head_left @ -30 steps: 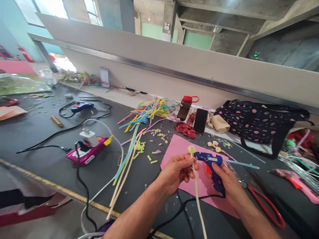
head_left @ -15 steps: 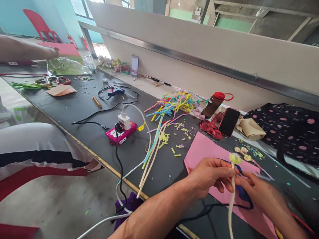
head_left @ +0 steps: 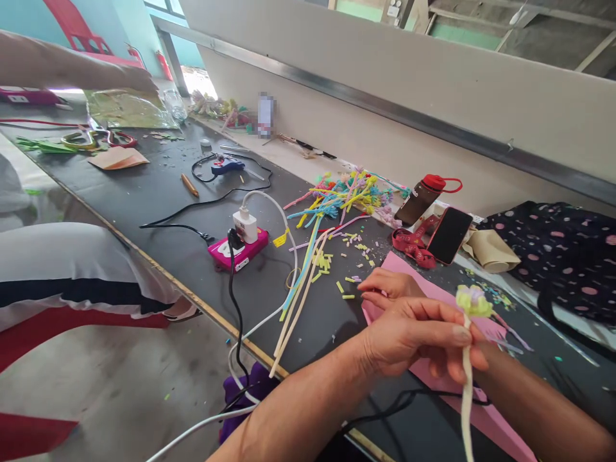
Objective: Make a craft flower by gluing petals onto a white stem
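My left hand [head_left: 418,337] pinches the cream stem [head_left: 466,385] of a small flower, which looks like a fuzzy craft stick. The flower head [head_left: 474,300] is pale yellow with a lilac middle and stands just above my fingertips. My right hand [head_left: 392,285] reaches across behind the left one, over the edge of a pink sheet [head_left: 486,417]. Its fingers point left toward short yellow-green cut pieces [head_left: 347,296], apart from them, and nothing shows in them. My left hand and wrist hide part of the right forearm.
Long cream stems [head_left: 293,314] lie left of the hands. Behind them is a pile of coloured fuzzy stems [head_left: 351,196]. A pink power strip [head_left: 240,249] with cords, a phone [head_left: 450,235], a red-capped bottle [head_left: 421,199] and a dotted bag [head_left: 553,256] lie around. Another person's arm [head_left: 77,64] extends at far left.
My right hand has left the flower and moved left behind my left hand. The dark blue tool near it is out of sight now. The flower has shifted slightly right in my left hand.
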### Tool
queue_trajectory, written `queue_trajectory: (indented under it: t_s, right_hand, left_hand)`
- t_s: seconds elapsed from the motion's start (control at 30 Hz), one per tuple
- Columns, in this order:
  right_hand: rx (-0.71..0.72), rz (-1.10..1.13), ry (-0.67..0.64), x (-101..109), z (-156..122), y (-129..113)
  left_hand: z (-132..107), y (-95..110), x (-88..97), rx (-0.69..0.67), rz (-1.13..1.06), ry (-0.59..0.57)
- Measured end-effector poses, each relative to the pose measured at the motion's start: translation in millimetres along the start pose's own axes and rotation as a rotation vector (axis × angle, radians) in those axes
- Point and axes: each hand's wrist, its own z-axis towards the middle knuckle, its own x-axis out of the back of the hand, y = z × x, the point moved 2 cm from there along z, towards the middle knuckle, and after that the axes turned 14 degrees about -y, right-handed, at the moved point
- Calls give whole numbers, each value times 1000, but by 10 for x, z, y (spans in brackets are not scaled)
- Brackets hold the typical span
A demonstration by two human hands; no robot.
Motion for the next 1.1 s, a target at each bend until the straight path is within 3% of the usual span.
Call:
queue_trajectory:
  t_s: [0.1, 0.2, 0.3, 0.4, 0.5, 0.63, 0.73, 0.9, 1.1]
  right_hand:
    - [66, -170, -226, -200, 199, -43]
    - [37, -219, -225, -321, 292, -74]
    - [6, -227, -193, -352, 303, -109]
    - [-45, -194, -120, -233, 240, -110]
    - [-120, -126, -14, 34, 72, -50]
    - [-210, 6, 140, 424, -335, 77]
    - [-308, 207, 270, 583, -706, 176]
    - [-335, 660, 552, 525, -1150, 217]
    - [-281, 840, 525, 295, -1160, 45]
  left_hand:
    - [-27, 19, 5, -18, 4, 0]
    - [-35, 27, -14, 9, 11, -16]
    - [-35, 53, -16, -1, 2, 37]
    - [-40, 87, 2, -7, 3, 66]
    - [-34, 117, 43, -45, 31, 120]
    - [-5, 108, 94, -71, 62, 210]
    - [22, 68, 116, -48, 88, 230]
    - [62, -12, 155, -11, 201, 327]
    - [99, -58, 184, 17, 329, 424]
